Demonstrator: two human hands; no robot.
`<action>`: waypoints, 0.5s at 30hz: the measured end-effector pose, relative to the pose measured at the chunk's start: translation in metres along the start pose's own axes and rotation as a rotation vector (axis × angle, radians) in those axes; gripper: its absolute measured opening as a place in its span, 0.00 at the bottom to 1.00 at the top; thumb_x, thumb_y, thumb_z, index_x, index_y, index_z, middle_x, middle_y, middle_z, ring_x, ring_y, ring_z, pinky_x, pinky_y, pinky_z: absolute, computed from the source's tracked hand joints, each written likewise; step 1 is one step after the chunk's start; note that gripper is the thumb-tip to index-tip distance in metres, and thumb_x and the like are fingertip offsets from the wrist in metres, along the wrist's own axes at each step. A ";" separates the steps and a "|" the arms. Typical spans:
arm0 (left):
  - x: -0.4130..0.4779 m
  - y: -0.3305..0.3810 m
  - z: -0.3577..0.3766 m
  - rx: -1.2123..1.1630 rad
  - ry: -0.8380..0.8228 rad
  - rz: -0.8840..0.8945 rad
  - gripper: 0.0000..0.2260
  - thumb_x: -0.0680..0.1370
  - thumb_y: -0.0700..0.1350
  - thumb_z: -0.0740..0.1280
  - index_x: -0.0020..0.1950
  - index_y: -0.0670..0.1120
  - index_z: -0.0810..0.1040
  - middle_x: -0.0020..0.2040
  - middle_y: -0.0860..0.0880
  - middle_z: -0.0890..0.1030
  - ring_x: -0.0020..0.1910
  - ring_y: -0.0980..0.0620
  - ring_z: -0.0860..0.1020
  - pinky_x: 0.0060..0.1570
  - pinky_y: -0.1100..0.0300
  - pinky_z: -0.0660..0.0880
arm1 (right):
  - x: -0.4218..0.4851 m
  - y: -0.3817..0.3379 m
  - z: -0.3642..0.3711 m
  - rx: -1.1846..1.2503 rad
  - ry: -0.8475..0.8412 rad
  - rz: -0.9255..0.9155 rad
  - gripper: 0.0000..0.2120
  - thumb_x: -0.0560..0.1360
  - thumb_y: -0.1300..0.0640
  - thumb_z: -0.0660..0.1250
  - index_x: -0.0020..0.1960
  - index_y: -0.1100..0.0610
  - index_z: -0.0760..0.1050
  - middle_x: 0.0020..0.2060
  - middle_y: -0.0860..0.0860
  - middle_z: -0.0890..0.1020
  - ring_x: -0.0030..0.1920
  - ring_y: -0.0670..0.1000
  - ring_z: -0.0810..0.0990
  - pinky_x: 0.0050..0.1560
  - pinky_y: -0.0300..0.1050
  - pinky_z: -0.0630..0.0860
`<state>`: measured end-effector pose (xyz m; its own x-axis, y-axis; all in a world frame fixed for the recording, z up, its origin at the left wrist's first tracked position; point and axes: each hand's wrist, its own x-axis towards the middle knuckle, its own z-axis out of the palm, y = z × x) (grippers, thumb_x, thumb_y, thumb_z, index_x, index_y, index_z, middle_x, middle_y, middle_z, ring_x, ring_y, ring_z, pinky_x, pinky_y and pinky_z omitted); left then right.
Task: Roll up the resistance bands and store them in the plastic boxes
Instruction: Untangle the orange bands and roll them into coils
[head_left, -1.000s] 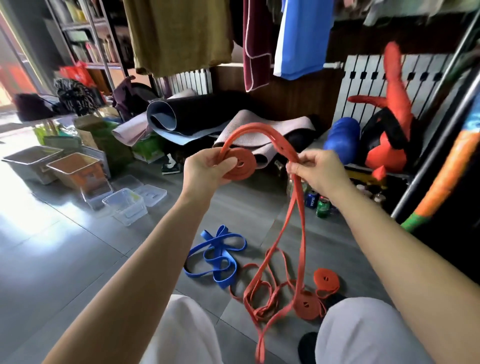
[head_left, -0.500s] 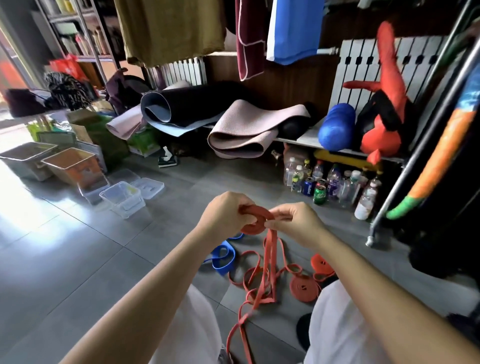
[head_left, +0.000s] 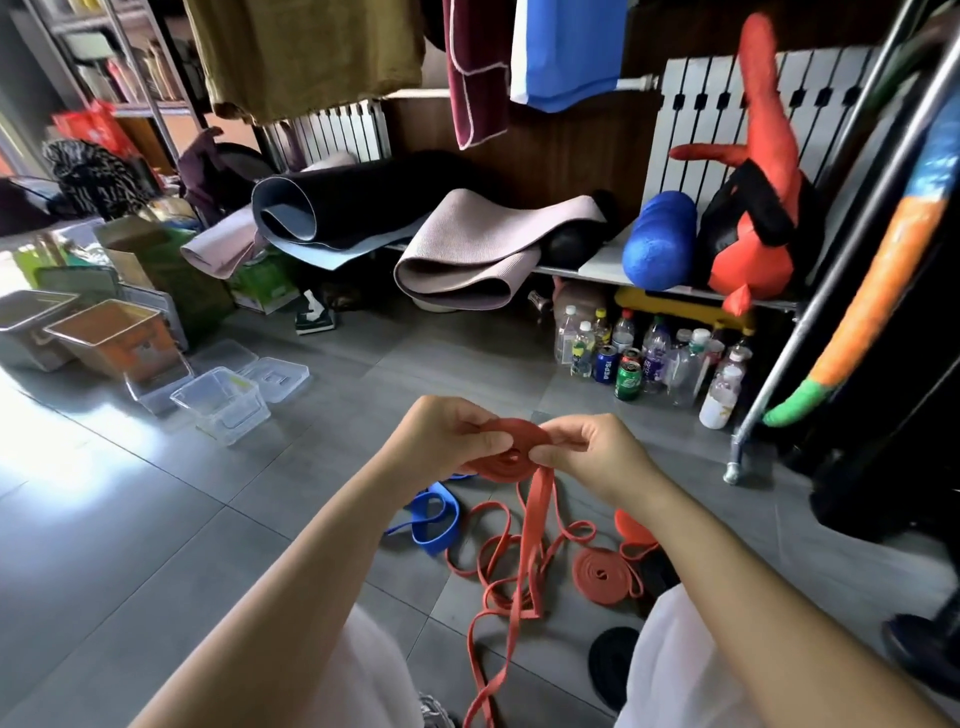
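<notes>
A half-wound red coil (head_left: 506, 460) is held flat above the floor (head_left: 156, 545). The left hand (head_left: 447, 441) pinches its left edge and the right hand (head_left: 597, 452) pinches the rim where the loose tail (head_left: 535, 512) drops to the tiles. Winding it well likely means the left hand squeezing the turns flat while the right feeds the tail taut and untwisted, or the coil may spring open. A finished roll (head_left: 597, 574) and a blue band (head_left: 434, 522) lie below; the clear boxes (head_left: 221, 410) stand well off to the left.
</notes>
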<state>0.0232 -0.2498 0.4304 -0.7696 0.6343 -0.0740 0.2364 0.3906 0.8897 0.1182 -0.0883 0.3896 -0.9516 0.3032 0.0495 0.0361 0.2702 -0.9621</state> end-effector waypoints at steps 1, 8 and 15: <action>0.003 -0.002 0.000 -0.033 -0.003 -0.004 0.06 0.70 0.36 0.74 0.40 0.46 0.81 0.37 0.47 0.83 0.35 0.52 0.83 0.40 0.59 0.81 | 0.001 0.001 -0.001 0.036 -0.001 0.010 0.09 0.69 0.66 0.73 0.48 0.59 0.81 0.37 0.47 0.84 0.37 0.43 0.83 0.44 0.36 0.78; 0.017 -0.024 0.011 -0.097 0.020 0.006 0.04 0.72 0.38 0.72 0.46 0.43 0.82 0.36 0.51 0.83 0.36 0.53 0.83 0.42 0.59 0.80 | 0.012 0.007 -0.001 0.030 0.058 0.000 0.10 0.66 0.64 0.75 0.41 0.50 0.81 0.35 0.44 0.84 0.39 0.44 0.83 0.46 0.38 0.78; 0.029 -0.020 0.013 -0.189 0.071 0.041 0.06 0.71 0.35 0.72 0.44 0.46 0.82 0.35 0.53 0.83 0.37 0.54 0.83 0.43 0.61 0.80 | 0.017 0.004 -0.005 -0.133 0.131 -0.045 0.12 0.67 0.61 0.75 0.43 0.44 0.81 0.37 0.41 0.84 0.41 0.43 0.83 0.50 0.42 0.79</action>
<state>0.0037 -0.2302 0.4042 -0.8028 0.5962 -0.0102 0.1578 0.2289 0.9606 0.1037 -0.0777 0.3877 -0.9057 0.4021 0.1340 0.0429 0.4015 -0.9148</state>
